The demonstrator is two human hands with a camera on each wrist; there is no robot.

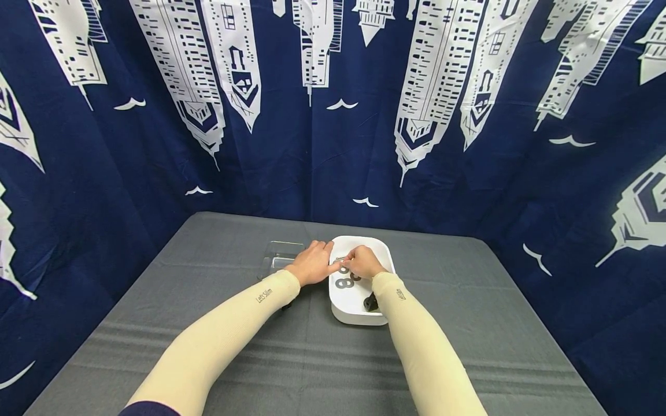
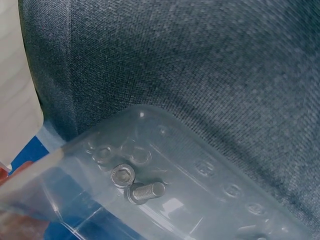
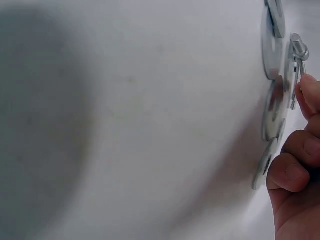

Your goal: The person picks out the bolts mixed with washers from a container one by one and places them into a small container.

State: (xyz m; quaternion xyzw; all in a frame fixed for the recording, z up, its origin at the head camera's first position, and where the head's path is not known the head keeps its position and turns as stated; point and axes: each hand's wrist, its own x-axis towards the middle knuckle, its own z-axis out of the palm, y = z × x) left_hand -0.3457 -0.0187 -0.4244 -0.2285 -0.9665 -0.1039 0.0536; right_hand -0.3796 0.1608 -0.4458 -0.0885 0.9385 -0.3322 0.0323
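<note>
My right hand [image 1: 366,263] reaches into a white tray [image 1: 359,319], its fingers curled inward. In the right wrist view the fingertips pinch at a small silver bolt [image 3: 300,48] beside a row of flat washers [image 3: 273,107]. Grey washers [image 1: 344,283] also show on the tray's floor in the head view. My left hand [image 1: 312,263] lies at the tray's left rim, fingers extended and thumb stretched over toward the right fingertips. Close by the left wrist is a clear plastic box [image 2: 200,155]. Two socket-head bolts, one lying on its side [image 2: 149,191] and one head-up [image 2: 123,175], sit in it.
A black part [image 1: 371,303] lies in the tray's near end, partly behind the right sleeve. Another small dark thing [image 1: 287,306] peeks out below the left sleeve. The grey cloth-covered table [image 1: 250,358] ends at a blue printed curtain [image 1: 333,162].
</note>
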